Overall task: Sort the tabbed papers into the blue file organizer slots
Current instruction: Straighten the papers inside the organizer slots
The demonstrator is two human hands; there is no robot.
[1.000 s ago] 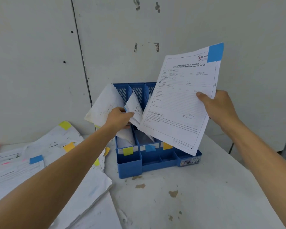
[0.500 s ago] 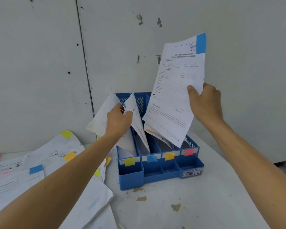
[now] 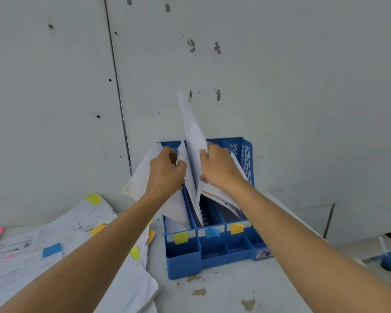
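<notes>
We count one blue file organizer [image 3: 212, 254] on the bench [image 3: 235, 292], against the wall. It has three tabs on its front: yellow-green [image 3: 181, 237], blue [image 3: 212, 232] and orange [image 3: 237, 228]. The right hand [image 3: 219, 168] grips a single white sheet [image 3: 192, 132], nearly upright, its lower end inside behind the blue tab. The left hand [image 3: 167, 170] clutches the papers [image 3: 140, 177] of the yellow-green slot, leaning them left. One loose pile [image 3: 77, 222] of tabbed papers lies left of the organizer; we cannot count its sheets.
</notes>
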